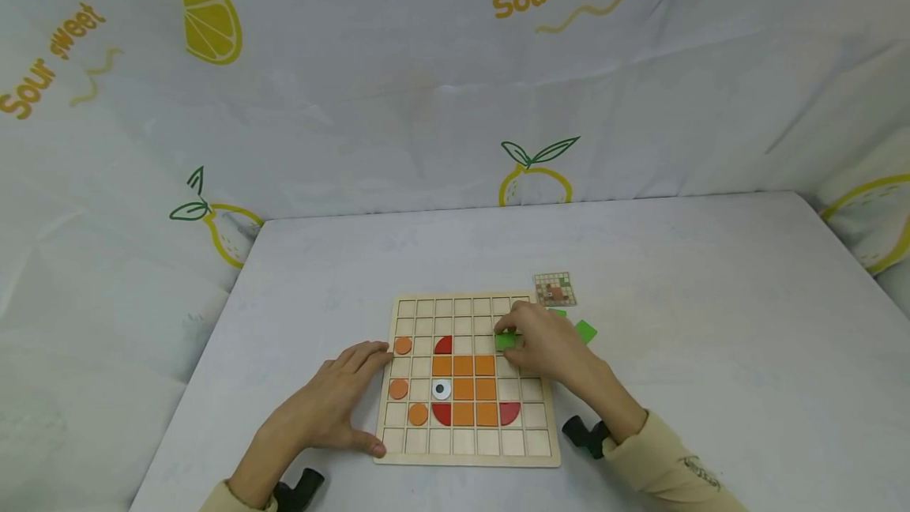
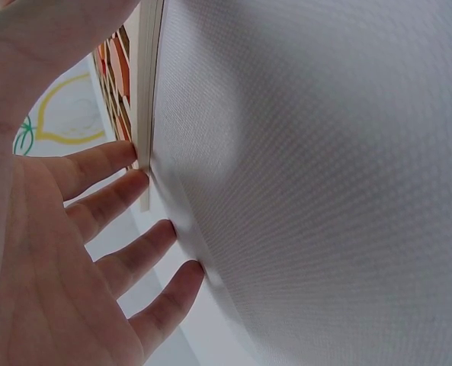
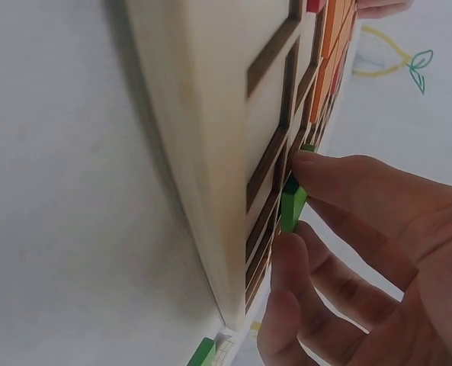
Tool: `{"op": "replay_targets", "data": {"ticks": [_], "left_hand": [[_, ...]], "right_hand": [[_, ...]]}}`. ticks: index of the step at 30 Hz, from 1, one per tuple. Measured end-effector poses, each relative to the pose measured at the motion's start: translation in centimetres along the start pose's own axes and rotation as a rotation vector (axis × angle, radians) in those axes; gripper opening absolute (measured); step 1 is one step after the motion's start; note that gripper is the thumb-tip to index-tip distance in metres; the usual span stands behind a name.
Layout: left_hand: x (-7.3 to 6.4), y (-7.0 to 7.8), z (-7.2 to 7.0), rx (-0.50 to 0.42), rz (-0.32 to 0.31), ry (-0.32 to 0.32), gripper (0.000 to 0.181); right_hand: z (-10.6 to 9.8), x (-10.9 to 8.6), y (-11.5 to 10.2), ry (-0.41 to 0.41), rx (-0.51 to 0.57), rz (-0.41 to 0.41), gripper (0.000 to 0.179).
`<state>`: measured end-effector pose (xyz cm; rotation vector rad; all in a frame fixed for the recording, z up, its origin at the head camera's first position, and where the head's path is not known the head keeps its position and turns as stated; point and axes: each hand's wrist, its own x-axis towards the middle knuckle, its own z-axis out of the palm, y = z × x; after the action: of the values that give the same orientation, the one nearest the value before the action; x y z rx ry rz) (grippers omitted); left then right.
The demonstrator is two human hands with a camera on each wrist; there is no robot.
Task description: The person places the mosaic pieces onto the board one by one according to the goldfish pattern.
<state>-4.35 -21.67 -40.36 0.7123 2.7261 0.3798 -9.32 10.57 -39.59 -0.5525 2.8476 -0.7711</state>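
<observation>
A wooden grid board (image 1: 464, 442) lies on the table, with orange squares, orange discs, red quarter-round pieces and a round eye piece (image 1: 441, 389) set in its cells. My right hand (image 1: 546, 342) pinches a green square tile (image 1: 505, 340) between thumb and fingers, over the right part of the grid. In the right wrist view the green tile (image 3: 291, 206) is tilted at the cell frames. My left hand (image 1: 329, 408) rests against the board's left side, fingers spread. Its thumb touches the lower left corner, and its index fingertip is at the left edge.
Beyond the board's upper right corner lies a small pattern card (image 1: 554, 289) with a printed grid. A loose green tile (image 1: 586, 331) lies right of the right hand, and another green piece (image 1: 558, 312) is partly hidden behind it. White cloth printed with lemons hangs behind the table.
</observation>
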Motion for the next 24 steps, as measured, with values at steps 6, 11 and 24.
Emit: {"op": "replay_targets", "data": {"ticks": [6, 11, 24], "left_hand": [[-0.04, 0.04, 0.02, 0.005, -0.003, 0.000, 0.120], [-0.08, 0.11, -0.05, -0.001, -0.002, -0.003, 0.119], [-0.02, 0.01, 0.03, 0.011, 0.006, 0.003, 0.120]], "right_hand": [[0.11, -0.07, 0.11, 0.004, -0.001, -0.008, 0.023], [0.06, -0.20, 0.14, -0.002, 0.001, -0.013, 0.025], [-0.36, -0.51, 0.25, -0.024, 0.018, -0.026, 0.025]]}}
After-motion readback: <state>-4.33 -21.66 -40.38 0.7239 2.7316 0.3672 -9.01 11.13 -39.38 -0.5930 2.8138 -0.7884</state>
